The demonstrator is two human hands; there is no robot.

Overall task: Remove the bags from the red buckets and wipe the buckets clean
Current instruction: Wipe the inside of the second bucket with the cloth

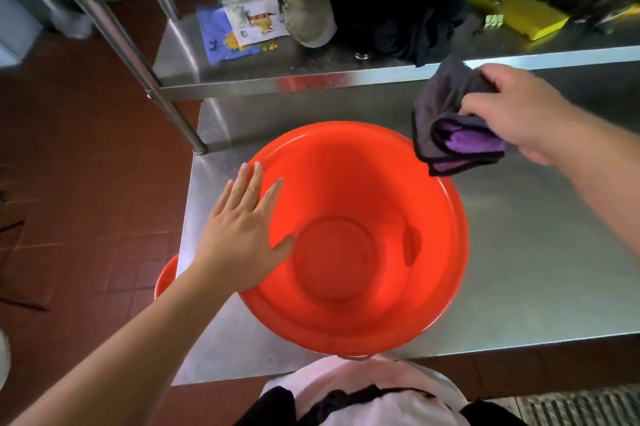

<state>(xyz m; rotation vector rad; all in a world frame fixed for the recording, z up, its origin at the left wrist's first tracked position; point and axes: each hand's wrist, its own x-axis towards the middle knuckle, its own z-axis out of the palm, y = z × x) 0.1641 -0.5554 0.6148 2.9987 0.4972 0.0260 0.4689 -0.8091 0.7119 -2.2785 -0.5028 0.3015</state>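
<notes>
Centrally, red bucket [356, 235] stands upright on steel table [536, 270], mouth open to the camera, no bag inside; its near rim overhangs the table's front edge. Left hand [242, 235] lies flat on the bucket's left rim, fingers straight and together, thumb spread over the inner wall. Right hand [512, 110] is raised above the table beyond the far-right rim, fingers curled round a bunched grey-and-purple cloth [453, 128]; the cloth's lower corner hangs just over the rim. Bare steel runs to the right of the bucket; only a narrow strip shows on the left before the table's edge. Second red bucket [167, 275] peeks out below that left edge, over the red tile floor [76, 148]. Behind, a low shelf [311, 79] carries printed packets [242, 27], a metal bowl [308, 15], black fabric [401, 20], a yellow box [519, 10].
</notes>
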